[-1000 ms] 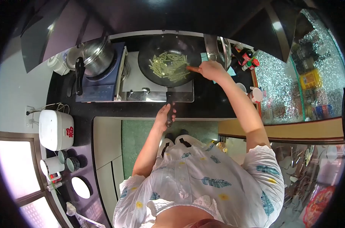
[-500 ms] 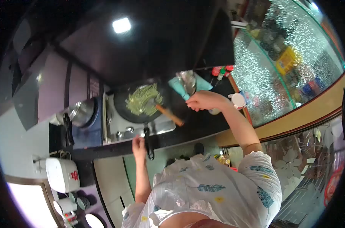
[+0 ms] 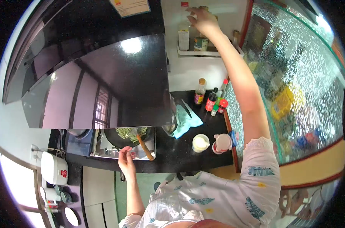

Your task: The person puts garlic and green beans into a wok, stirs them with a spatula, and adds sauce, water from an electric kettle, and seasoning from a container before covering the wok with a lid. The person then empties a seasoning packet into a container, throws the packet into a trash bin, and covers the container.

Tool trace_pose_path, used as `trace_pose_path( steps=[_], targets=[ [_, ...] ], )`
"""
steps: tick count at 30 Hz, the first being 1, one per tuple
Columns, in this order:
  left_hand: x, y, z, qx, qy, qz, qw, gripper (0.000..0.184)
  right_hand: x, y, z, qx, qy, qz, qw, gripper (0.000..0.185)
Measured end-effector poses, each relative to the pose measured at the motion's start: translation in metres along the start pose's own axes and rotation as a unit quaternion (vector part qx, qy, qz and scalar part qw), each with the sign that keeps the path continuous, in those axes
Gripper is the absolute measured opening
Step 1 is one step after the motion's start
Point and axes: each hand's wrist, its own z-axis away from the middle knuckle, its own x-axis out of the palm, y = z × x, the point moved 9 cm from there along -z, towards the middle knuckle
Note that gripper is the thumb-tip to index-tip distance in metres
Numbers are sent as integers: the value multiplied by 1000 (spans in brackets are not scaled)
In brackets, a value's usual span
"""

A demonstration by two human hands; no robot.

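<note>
My right hand [image 3: 203,22] is raised to the wall shelf [image 3: 199,53], its fingers apart in front of bottles. A clear bottle with a white label [image 3: 184,39] and a jar with a green label [image 3: 200,42] stand just below it. My left hand [image 3: 127,159] hovers at the stove's front edge, fingers loosely bent, with nothing visible in it. Beyond it is the dark pan [image 3: 113,140] with cut green vegetables [image 3: 124,133], partly hidden under the range hood. A turner with a wooden handle [image 3: 145,148] leans in the pan, near my left hand.
The range hood [image 3: 115,83] juts out above the stove. On the counter are several sauce bottles [image 3: 211,100], a blue-green cloth [image 3: 188,122], a white container [image 3: 200,143] and a lidded jar [image 3: 222,143]. A textured glass panel [image 3: 256,125] borders the right side.
My right hand has risen from beside the blue-green cloth to the wall shelf. The view has tilted up, bringing the shelf and its bottles into sight. My left hand stays near the stove front.
</note>
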Motion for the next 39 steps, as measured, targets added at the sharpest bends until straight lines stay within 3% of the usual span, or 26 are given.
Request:
trace_pose_path(
  steps=[1,4,6,8,11,14,17,20,22,24,26,27,28,30,31,35,37,39],
  targets=[
    [14,6,4,-5,-7,-4,1000,20,4,-4,-17,-48,73,76,993,34],
    [54,29,14,22,-27,-46,998,17,53,26,-63,92,-85,47,991,67],
    [83,43,16,-26,-78,-90,992,16,62,23,-76,57,-66,76,993,50],
    [116,74,15,79,-114,-133,981,16,73,24,-81,23,-48,110,992,36],
    [166,107,10,110,-199,-173,958,18,97,34,-94,-58,-71,97,991,33],
    [211,153,6,258,-238,-254,901,20,45,16,-79,-31,-44,22,998,33],
    [254,201,-7,376,-211,-243,869,35,-9,-10,-65,9,-139,12,990,36],
    [293,235,-38,404,-134,-181,887,63,-95,-54,-38,29,-38,86,995,28],
    [303,270,-48,471,-23,-119,874,79,-124,-52,-26,-79,24,-36,996,26],
    [318,283,-62,482,89,-129,862,93,-150,-58,-9,-31,33,-26,999,29],
    [329,288,-71,432,91,-107,891,99,-168,-70,7,15,-21,25,999,29],
    [327,285,-71,405,93,-100,904,102,-164,-68,21,28,-40,-18,999,31],
    [327,277,-66,377,48,-76,922,102,-160,-64,35,41,-58,-62,996,35],
    [322,258,-46,323,-36,-23,945,100,-160,-66,64,41,-82,-20,996,32],
    [311,255,-29,361,-8,-35,932,96,-161,-67,76,38,-90,2,995,30],
    [282,188,8,188,-224,-24,956,82,-137,-77,147,59,-165,-224,959,21],
    [260,162,29,54,-363,-6,930,77,-122,-84,183,75,-206,-300,928,10],
    [232,147,44,129,-461,46,877,78,-108,-109,214,76,-261,-429,861,8]
  ],
)
